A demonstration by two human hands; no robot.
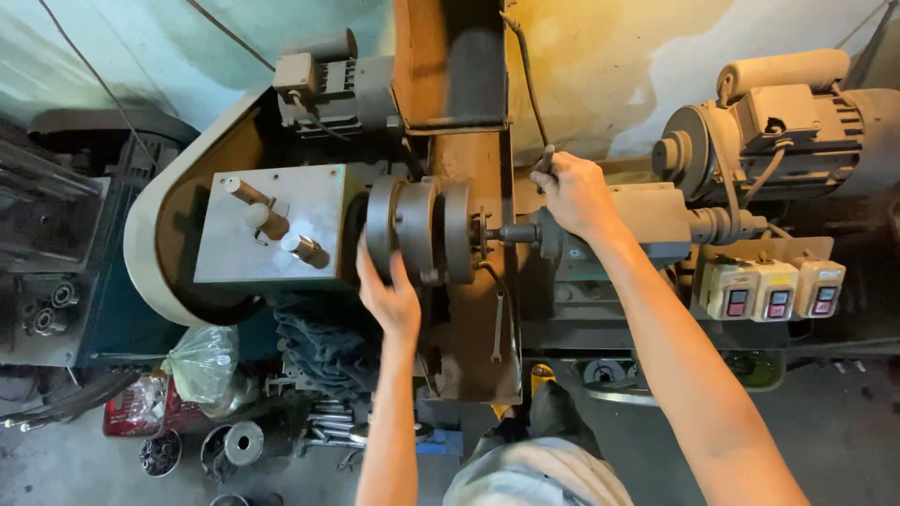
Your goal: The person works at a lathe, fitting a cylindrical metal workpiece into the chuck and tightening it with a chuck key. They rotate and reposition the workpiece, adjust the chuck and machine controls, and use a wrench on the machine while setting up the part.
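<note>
A grimy lathe stands below me. Its round grey chuck (pixel 419 230) sits at the centre, beside a grey headstock box (pixel 281 201) with three stubby levers. My left hand (pixel 386 290) lies flat against the lower front of the chuck, fingers spread. My right hand (pixel 574 195) is closed around a small dark lever (pixel 546 157) on top of the tailstock (pixel 647 225). A short dark spindle (pixel 511 232) runs from the tailstock toward the chuck.
Three pale switch boxes (pixel 773 289) with red and dark buttons sit at the right, under a dusty electric motor (pixel 797 122). A second motor (pixel 337 89) sits top centre. A wrench (pixel 498 328) hangs on the bed. Bags (pixel 202 361), metal parts and cloth clutter the floor at lower left.
</note>
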